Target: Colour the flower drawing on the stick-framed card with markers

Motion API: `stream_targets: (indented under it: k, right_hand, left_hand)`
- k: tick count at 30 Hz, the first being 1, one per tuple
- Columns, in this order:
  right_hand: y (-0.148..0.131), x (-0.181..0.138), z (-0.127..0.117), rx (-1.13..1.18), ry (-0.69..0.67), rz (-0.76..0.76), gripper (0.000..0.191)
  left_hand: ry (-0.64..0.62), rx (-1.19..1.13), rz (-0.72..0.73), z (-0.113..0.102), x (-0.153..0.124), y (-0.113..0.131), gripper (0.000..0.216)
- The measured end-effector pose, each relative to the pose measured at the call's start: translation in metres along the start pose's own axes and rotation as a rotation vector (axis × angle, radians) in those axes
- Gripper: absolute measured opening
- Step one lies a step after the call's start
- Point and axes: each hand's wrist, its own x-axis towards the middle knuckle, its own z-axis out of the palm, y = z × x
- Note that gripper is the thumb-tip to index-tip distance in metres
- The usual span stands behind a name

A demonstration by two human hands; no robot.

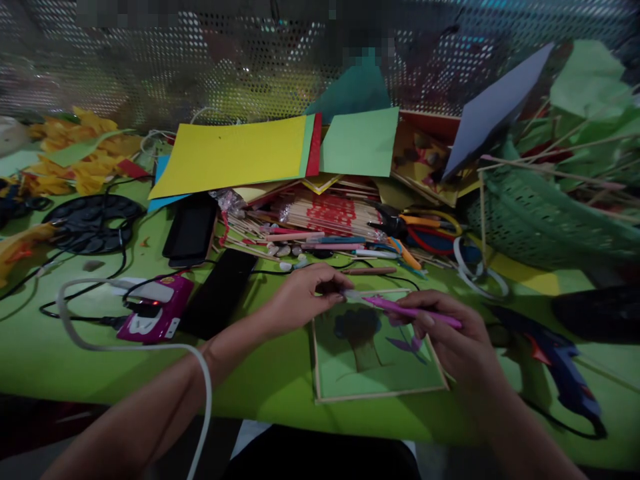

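Note:
My right hand (453, 330) grips a magenta felt-tip pen (415, 312), its tip pointing left. Pinched in the fingers of my left hand (313, 293) is a small pale, translucent piece (354, 294) that looks like a pen cap, right at the pen's tip; whether the two touch I cannot tell. Below both hands lies a green card (330, 373) framed with thin wooden sticks. A tree with a brown trunk (367, 350) and dark bluish crown is drawn on it, beside a purple flower-like drawing (400, 344) partly covered by my right hand.
A blue glue gun (560, 367) lies at right, near a green basket (560, 227). Behind are pliers (387, 220), sticks (325, 212) and yellow card (240, 157). Left stand a magenta power strip (157, 310), phones (190, 230) and a white cable (206, 383) crossing above my left forearm.

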Motion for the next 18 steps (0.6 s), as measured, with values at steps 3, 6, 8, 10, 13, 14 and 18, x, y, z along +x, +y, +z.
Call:
stream_targets:
  k: [3, 6, 8, 10, 13, 14, 18]
  right_hand:
    - [0.0013, -0.0014, -0.0007, -0.027, -0.008, 0.024, 0.023]
    - [-0.0009, -0.0015, 0.0011, -0.032, -0.021, 0.027, 0.021]
    - [-0.0028, -0.0009, 0.0028, -0.033, -0.040, 0.024, 0.021]
    - [-0.0035, -0.0005, 0.0036, -0.040, -0.055, 0.024, 0.022]
    - [-0.0010, -0.0011, 0.0016, -0.038, -0.076, 0.028, 0.022]
    - [0.0005, -0.0015, 0.0003, -0.038, -0.086, 0.032, 0.022]
    - [0.0057, -0.0027, -0.0045, -0.041, -0.099, 0.049, 0.023]
  left_hand:
    - [-0.002, -0.044, -0.013, 0.0019, -0.0006, 0.0010, 0.017]
    - [-0.004, -0.061, -0.029, 0.0031, -0.0012, 0.0014, 0.017]
    - [-0.014, -0.068, -0.039, 0.0034, -0.0015, 0.0015, 0.017]
    - [-0.026, -0.079, -0.043, 0.0033, -0.0015, 0.0020, 0.017]
    - [-0.056, -0.114, -0.051, 0.0036, -0.0014, 0.0039, 0.018]
    - [-0.068, -0.136, -0.063, 0.0040, -0.0013, 0.0048, 0.018]
    - [-0.099, -0.258, -0.109, 0.0073, -0.0011, 0.0069, 0.018]
